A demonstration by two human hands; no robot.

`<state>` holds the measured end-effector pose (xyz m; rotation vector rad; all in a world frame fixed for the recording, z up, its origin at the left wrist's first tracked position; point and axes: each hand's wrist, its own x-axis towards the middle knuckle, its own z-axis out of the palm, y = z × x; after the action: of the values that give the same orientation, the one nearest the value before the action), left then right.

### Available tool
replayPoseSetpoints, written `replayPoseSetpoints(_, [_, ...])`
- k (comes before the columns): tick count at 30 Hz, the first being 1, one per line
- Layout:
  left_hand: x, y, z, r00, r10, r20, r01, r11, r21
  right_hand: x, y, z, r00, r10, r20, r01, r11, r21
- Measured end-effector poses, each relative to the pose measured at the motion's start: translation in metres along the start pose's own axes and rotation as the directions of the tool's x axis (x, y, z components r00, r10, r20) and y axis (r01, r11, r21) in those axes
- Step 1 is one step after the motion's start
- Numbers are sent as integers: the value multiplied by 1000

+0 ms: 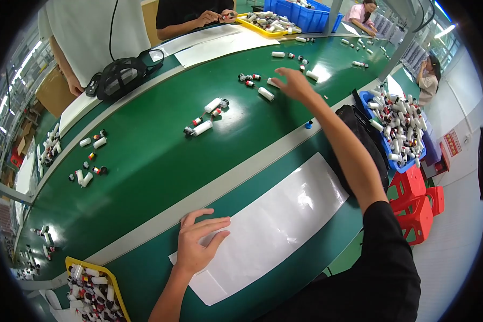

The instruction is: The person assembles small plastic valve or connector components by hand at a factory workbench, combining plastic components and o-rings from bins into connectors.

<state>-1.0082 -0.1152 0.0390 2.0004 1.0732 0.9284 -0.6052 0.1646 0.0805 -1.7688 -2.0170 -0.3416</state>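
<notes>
My left hand [198, 241] hovers at the left part of a glossy white sheet [284, 225], its fingers apart and nothing in them. Stretched far across the green belt, my right hand [296, 86] has its fingers spread beside a small white cylinder [272, 82]. Whether the fingertips touch that cylinder I cannot tell. A second white cylinder [265, 94] lies just nearer, with small black, red and white parts [249, 80] to its left. Mid-belt, another loose group includes a white cylinder [203, 127].
A yellow tray [118, 292] of similar parts stands at lower left; a blue basket [383, 142], heaped with them, is at right beside a black bag [354, 121]. Across the belt are co-workers, a black bag [124, 75] and a yellow tray [252, 27]. Red stools [416, 214] stand right.
</notes>
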Motion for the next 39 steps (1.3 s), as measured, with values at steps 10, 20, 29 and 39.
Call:
replayPoseSetpoints(10, [-1,1,-3,975,169,-143,-170,985,3,-19,-126,-63,995,-5,102,-57,800,597])
replayPoseSetpoints(20, [-7,2,-12,908,-418,-33,159,417,-895,-221,-287,-107,957,-237,169,-31,494,869])
replayPoseSetpoints(29, [-17,-16,2,919,-386,-79,54,323,-945,-238,-287,-80,977,-190,-99,190,555,810])
replayPoseSetpoints(39, [-20,-11,3,929,-313,-198,23,580,-814,-239,-288,-75,977,-205,-58,172,595,785])
